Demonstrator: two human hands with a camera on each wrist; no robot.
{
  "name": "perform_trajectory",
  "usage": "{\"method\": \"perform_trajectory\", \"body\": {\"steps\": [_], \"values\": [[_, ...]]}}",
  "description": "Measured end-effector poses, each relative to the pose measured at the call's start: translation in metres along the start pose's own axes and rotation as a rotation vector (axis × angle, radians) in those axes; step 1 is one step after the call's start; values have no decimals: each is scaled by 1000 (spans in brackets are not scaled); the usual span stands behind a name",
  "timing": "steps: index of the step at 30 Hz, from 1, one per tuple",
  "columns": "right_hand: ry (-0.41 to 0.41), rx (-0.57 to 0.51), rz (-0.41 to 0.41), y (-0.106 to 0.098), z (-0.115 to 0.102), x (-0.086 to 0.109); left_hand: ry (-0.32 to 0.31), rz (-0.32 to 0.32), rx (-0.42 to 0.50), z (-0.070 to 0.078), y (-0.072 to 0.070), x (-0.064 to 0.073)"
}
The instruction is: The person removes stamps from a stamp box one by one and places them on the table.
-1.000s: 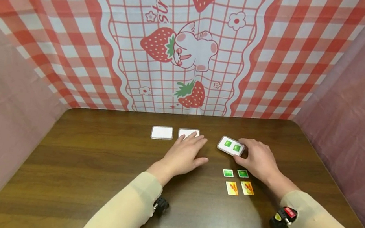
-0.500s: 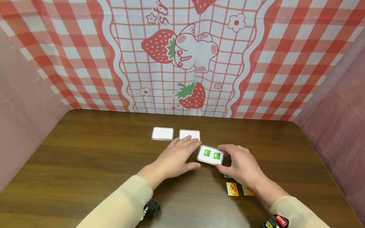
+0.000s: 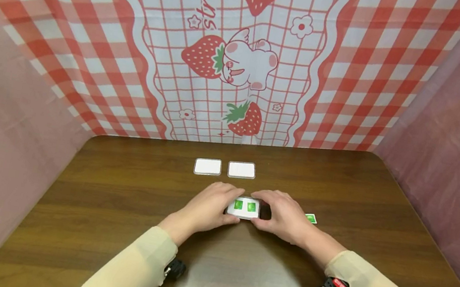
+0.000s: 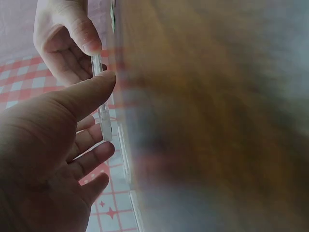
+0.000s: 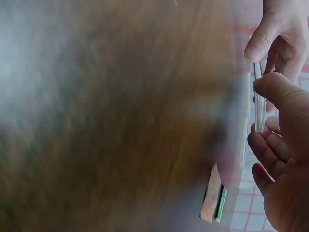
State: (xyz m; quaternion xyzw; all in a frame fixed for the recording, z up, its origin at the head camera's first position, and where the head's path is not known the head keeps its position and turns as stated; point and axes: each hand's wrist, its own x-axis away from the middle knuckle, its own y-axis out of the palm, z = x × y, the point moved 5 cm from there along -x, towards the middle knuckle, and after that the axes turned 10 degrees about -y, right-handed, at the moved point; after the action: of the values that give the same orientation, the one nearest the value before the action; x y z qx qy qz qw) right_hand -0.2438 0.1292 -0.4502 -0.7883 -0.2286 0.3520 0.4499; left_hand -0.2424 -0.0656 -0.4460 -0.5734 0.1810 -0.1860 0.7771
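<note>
A white card in a clear, thick-edged case (image 3: 244, 208), with two green pictures on it, is held up by both hands in front of the person. My left hand (image 3: 207, 206) pinches its left end between thumb and fingers. On the right end, my right hand (image 3: 283, 216) does the same. Both wrist views show the clear case (image 4: 105, 123) edge-on and off the table, a thumb on its near side. A small green picture tile (image 3: 311, 218) lies beside the right hand; an orange tile (image 5: 210, 195) shows in the right wrist view, hidden from the head view.
Two blank white cards in clear cases, a left one (image 3: 207, 166) and a right one (image 3: 241, 169), lie side by side toward the back of the brown wooden table (image 3: 110, 215). A red checked strawberry cloth (image 3: 242, 65) hangs behind, and pink cloth (image 3: 454, 124) flanks the table.
My right hand has carried the cased card left and toward the person. The left hand has drawn back from the right blank card and taken the case's left end. The arm now covers most small tiles.
</note>
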Motion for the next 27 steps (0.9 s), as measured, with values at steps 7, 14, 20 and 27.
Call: {"method": "perform_trajectory", "body": {"steps": [7, 14, 20, 27], "values": [[-3, -21, -43, 10, -9, 5, 18, -33, 21, 0, 3, 14], [-17, -53, -57, 15, -15, 9, 42, -67, 42, 1, 6, 20], [-41, -36, -77, 16, -18, 9, 55, -64, 53, 1, 4, 22], [-48, -37, -89, 18, -19, 10, 76, -45, 23, 3, 3, 25]]}}
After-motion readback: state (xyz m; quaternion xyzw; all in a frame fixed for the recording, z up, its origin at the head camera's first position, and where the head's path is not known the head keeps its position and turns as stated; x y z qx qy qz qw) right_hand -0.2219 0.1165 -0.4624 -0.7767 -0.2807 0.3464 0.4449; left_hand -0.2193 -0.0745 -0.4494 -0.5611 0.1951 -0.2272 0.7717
